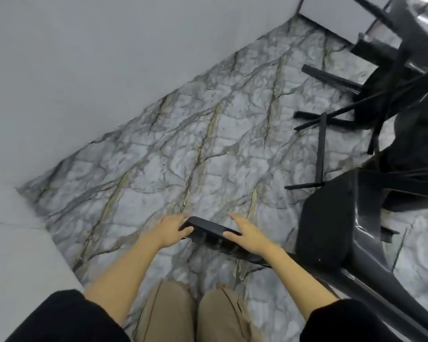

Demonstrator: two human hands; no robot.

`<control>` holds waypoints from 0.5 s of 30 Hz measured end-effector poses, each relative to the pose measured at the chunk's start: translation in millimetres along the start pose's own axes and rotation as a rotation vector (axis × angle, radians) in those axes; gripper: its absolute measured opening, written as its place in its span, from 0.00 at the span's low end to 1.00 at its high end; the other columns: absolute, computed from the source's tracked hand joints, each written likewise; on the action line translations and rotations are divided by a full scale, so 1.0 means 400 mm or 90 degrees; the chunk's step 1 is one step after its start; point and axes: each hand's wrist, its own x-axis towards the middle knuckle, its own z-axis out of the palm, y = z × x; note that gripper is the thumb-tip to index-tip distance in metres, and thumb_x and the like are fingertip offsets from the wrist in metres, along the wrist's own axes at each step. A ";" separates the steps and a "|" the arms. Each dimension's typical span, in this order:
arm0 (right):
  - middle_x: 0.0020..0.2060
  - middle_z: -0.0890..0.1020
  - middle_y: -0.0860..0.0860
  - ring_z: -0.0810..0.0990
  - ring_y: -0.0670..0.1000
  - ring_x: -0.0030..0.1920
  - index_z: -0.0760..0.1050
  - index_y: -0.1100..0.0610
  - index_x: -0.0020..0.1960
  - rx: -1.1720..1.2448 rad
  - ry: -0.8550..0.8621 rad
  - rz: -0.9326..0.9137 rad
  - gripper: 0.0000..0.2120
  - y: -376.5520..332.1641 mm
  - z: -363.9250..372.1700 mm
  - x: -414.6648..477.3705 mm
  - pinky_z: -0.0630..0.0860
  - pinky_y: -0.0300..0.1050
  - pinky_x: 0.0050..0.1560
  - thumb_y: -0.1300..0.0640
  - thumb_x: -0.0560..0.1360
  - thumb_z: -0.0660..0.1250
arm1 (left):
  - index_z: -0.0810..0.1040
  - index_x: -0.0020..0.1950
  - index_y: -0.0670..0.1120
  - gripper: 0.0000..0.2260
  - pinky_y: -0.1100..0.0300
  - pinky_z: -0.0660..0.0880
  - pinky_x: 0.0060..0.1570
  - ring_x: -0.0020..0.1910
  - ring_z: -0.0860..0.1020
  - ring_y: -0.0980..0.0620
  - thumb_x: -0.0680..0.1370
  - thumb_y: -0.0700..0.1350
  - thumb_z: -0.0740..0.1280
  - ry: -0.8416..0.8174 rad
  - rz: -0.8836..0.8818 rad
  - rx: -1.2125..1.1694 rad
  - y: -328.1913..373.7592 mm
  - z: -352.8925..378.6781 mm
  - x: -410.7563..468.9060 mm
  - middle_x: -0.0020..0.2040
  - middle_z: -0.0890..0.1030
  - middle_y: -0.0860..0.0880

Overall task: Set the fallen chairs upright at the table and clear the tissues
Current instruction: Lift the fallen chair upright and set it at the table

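Observation:
A black chair is at my lower right, its seat tilted toward me and its top back rail reaching left in front of my knees. My left hand is curled around the left end of that rail. My right hand is on the rail's right end, with the thumb on top and the fingers stretched along the far side. More black chairs lie tangled at the upper right, their legs sticking out over the floor. I see no tissues.
The floor is grey veined marble. A plain grey wall runs along the left and far side, with a corner jutting out at the lower left. A glossy edge shows at the top right, behind the chair legs.

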 end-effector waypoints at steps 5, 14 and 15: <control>0.74 0.63 0.52 0.66 0.54 0.71 0.51 0.52 0.76 -0.061 0.020 -0.034 0.33 0.005 0.072 0.073 0.68 0.52 0.68 0.41 0.77 0.59 | 0.60 0.74 0.48 0.25 0.53 0.60 0.71 0.72 0.64 0.48 0.79 0.56 0.56 0.008 0.041 -0.153 -0.049 0.070 0.066 0.74 0.65 0.47; 0.63 0.77 0.49 0.78 0.53 0.59 0.64 0.50 0.70 -0.251 0.160 -0.051 0.25 -0.005 0.123 0.101 0.76 0.49 0.50 0.39 0.78 0.54 | 0.68 0.54 0.67 0.09 0.59 0.75 0.58 0.56 0.77 0.54 0.74 0.61 0.61 0.165 0.055 -0.417 -0.038 0.150 0.068 0.58 0.78 0.51; 0.62 0.78 0.48 0.78 0.53 0.58 0.64 0.50 0.69 -0.245 0.162 -0.053 0.24 -0.007 0.122 0.100 0.76 0.49 0.50 0.39 0.78 0.54 | 0.68 0.53 0.66 0.08 0.63 0.74 0.56 0.56 0.76 0.55 0.76 0.55 0.62 0.165 0.055 -0.427 -0.037 0.148 0.066 0.58 0.78 0.50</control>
